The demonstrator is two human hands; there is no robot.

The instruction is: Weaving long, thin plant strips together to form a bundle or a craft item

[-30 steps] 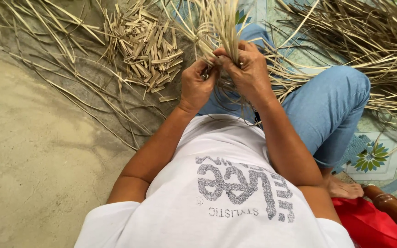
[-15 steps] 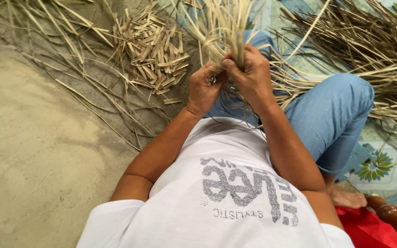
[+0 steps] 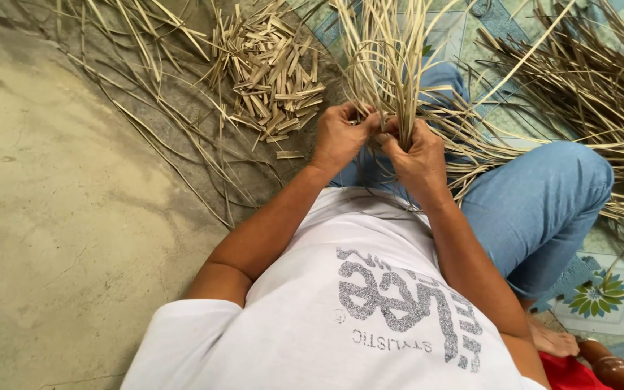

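Both hands meet in front of the chest: the left hand [image 3: 341, 137] and the right hand [image 3: 417, 155] have their fingers clamped on the base of a bundle of pale dry strips [image 3: 388, 58], which rises and fans out above the knees. A heap of short cut pieces [image 3: 272, 68] lies on the concrete floor [image 3: 59, 217] just left of the hands, and more long strips [image 3: 586, 87] lie on the patterned mat [image 3: 601, 296] at the right.

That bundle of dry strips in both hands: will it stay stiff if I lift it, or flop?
Probably springy rather than stiff: the bundle of strips arcs and loops above the left hand and right hand. Likely light, since the strips look thin and dry. Loose ends splay outward, so some may slip free unless gripped tightly at the base.
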